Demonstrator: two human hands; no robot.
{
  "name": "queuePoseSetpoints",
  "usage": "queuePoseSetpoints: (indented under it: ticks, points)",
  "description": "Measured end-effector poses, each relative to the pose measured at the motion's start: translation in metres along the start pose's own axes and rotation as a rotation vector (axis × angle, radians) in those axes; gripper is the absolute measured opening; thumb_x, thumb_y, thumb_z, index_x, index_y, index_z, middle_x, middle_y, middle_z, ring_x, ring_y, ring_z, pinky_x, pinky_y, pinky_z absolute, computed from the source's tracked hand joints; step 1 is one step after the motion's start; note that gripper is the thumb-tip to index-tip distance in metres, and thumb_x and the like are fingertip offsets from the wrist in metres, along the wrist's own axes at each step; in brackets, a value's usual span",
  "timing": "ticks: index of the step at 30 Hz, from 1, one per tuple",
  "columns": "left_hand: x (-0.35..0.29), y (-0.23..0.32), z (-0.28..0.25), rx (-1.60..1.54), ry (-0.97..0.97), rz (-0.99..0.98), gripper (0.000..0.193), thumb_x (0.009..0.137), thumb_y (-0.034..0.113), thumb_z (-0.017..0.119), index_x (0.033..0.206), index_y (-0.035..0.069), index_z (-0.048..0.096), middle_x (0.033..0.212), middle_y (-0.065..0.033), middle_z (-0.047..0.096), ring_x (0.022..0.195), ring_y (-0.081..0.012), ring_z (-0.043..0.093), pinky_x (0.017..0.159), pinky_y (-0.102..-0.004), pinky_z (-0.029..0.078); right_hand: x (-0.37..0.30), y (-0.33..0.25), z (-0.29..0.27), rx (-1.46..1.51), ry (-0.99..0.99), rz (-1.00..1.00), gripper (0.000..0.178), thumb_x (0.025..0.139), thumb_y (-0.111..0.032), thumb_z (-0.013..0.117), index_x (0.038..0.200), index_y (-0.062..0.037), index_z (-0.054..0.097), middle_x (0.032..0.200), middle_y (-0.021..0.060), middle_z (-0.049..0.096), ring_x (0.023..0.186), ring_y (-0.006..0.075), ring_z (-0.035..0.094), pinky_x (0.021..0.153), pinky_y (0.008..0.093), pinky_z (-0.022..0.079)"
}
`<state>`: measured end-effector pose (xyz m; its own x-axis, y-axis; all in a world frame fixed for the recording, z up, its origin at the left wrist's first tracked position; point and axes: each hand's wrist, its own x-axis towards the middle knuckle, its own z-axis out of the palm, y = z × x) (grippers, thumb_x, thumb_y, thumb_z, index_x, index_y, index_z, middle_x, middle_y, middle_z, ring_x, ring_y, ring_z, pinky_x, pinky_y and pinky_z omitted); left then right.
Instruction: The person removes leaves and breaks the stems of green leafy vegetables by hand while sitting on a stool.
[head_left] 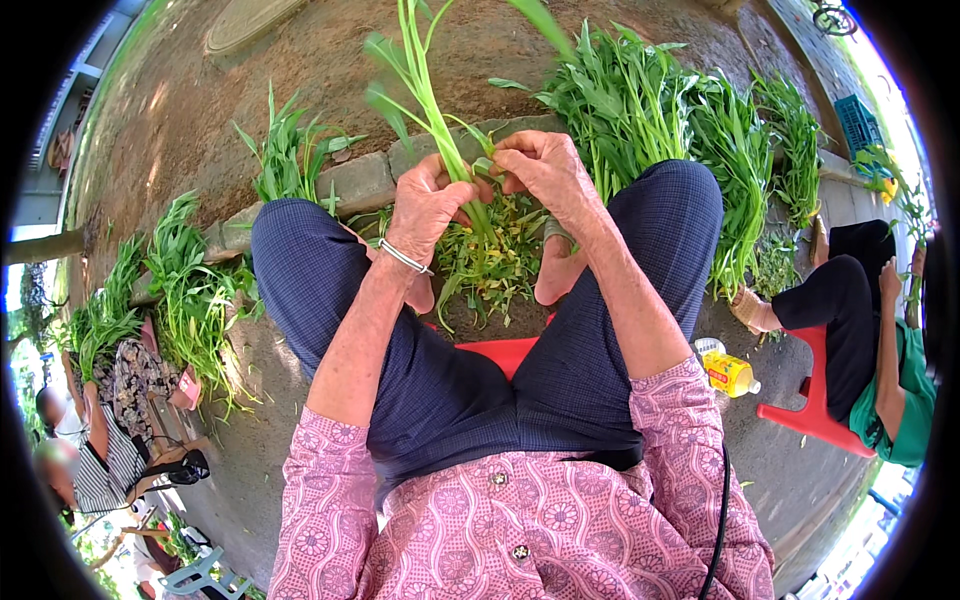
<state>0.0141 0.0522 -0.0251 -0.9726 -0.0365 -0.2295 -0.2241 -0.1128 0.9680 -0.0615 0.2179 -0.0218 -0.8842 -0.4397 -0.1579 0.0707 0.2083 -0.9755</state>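
Note:
Between my knees, my left hand (pixel 420 205) is closed round the lower part of some water spinach stalks (pixel 432 115), held upright with the leafy tops pointing away from me. Close beside it, my right hand (pixel 550 172) pinches a small yellowish-green leaf (pixel 484 139) at the side of the stalks. The fingertips of both hands nearly meet. The upper leaves are blurred. Under my hands, a loose pile of green and yellow leaf trimmings (pixel 500 265) lies on the ground between my feet.
Heaps of long greens (pixel 630 115) lie beyond my right knee, with a smaller bunch (pixel 286 160) by my left. A low stone kerb (pixel 362 184) runs ahead. A yellow-labelled bottle (pixel 731 374) lies at right, near a person on a red stool (pixel 815 400). More people sit at left.

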Motion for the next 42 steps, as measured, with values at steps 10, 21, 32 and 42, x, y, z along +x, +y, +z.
queuePoseSetpoints:
  ticks: [10, 21, 32, 42]
  points:
    - [0.003, -0.006, 0.001, -0.109, 0.048, -0.029, 0.020, 0.089, 0.021, 0.063, 0.099, 0.003, 0.060, 0.078, -0.0055, 0.065, 0.066, -0.0123, 0.063, 0.051, -0.0227, 0.051, 0.001, 0.005, 0.001, -0.100, -0.013, -0.034, 0.026, 0.083, -0.016, 0.059, 0.094, 0.0069, 0.065, 0.077, 0.0076, 0.067, 0.061, 0.0100, 0.059, 0.058, 0.0249, 0.048]
    - [0.003, -0.009, 0.005, -0.029, 0.070, 0.058, 0.016, 0.092, 0.018, 0.060, 0.097, 0.003, 0.060, 0.079, -0.0043, 0.064, 0.068, -0.0119, 0.063, 0.052, -0.0233, 0.052, 0.007, 0.011, 0.006, -0.057, 0.176, 0.034, 0.024, 0.078, -0.013, 0.060, 0.087, 0.0074, 0.066, 0.071, 0.0138, 0.068, 0.061, 0.0167, 0.067, 0.056, 0.0286, 0.051]
    - [0.002, -0.008, 0.008, 0.034, 0.012, 0.003, 0.018, 0.092, 0.019, 0.059, 0.098, 0.002, 0.059, 0.080, -0.0060, 0.065, 0.069, -0.0137, 0.065, 0.053, -0.0241, 0.053, 0.014, 0.007, 0.006, 0.060, 0.505, -0.168, 0.021, 0.079, -0.009, 0.053, 0.086, 0.0080, 0.064, 0.070, 0.0113, 0.067, 0.060, 0.0154, 0.066, 0.059, 0.0267, 0.051]
    - [0.001, -0.006, 0.005, 0.030, 0.002, -0.008, 0.020, 0.091, 0.021, 0.061, 0.098, 0.002, 0.060, 0.078, -0.0069, 0.066, 0.069, -0.0140, 0.066, 0.052, -0.0235, 0.053, 0.012, -0.003, -0.009, 0.037, 0.639, -0.259, 0.018, 0.082, -0.007, 0.053, 0.092, 0.0050, 0.064, 0.077, 0.0098, 0.067, 0.059, 0.0119, 0.064, 0.055, 0.0247, 0.049]
